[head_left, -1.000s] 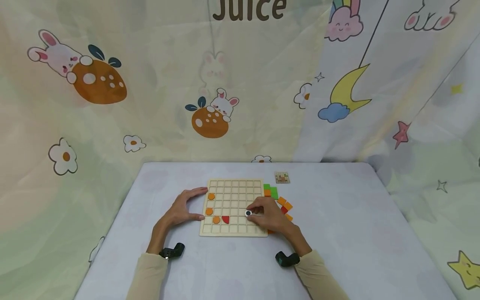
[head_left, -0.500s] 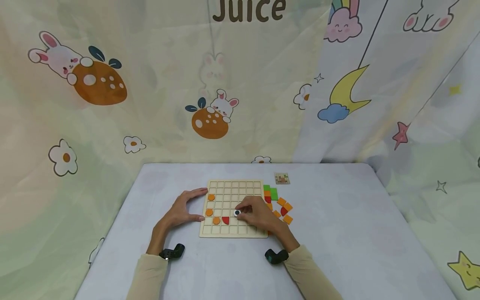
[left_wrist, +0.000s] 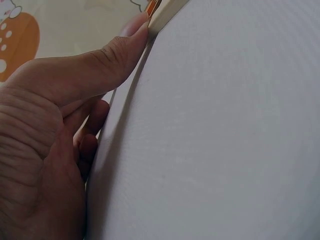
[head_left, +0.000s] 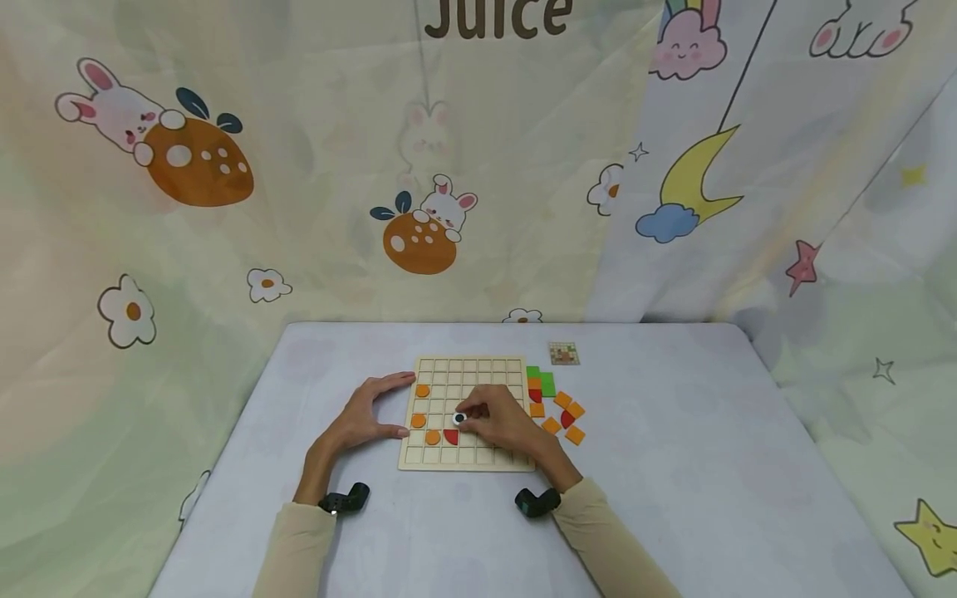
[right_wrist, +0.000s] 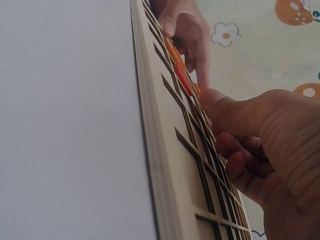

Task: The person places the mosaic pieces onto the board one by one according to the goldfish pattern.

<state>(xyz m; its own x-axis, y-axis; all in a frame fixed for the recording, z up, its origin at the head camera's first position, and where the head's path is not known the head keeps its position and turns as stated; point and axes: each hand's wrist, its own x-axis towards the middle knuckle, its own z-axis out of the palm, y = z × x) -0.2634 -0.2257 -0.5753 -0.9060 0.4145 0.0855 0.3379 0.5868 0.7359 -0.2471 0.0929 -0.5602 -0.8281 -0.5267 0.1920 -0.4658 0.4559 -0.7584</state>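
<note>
My right hand (head_left: 503, 418) is over the middle of a pale wooden grid board (head_left: 463, 459), thumb and forefinger pinching a small white disc (head_left: 459, 419) with a dark centre. The disc sits just behind a red quarter-circle piece (head_left: 451, 437); whether it touches the board I cannot tell. Along the board's left side lie three orange discs, among them a front orange disc (head_left: 433, 437). My left hand (head_left: 362, 415) is spread at the left edge, its thumb and forefinger touching the rim. In the right wrist view the red piece (right_wrist: 183, 78) shows beyond my thumb, and the white disc is hidden.
Right of the board lie loose orange squares (head_left: 575, 435), red quarter pieces (head_left: 567, 419) and green pieces (head_left: 548, 384). A small patterned card (head_left: 564, 353) is farther back. All rest on a white-covered table (head_left: 673, 448) before a printed cloth backdrop.
My right hand has carried the white disc leftward across the board, up to just behind the red quarter piece. More loose pieces show on the right. My left hand stays at the edge.
</note>
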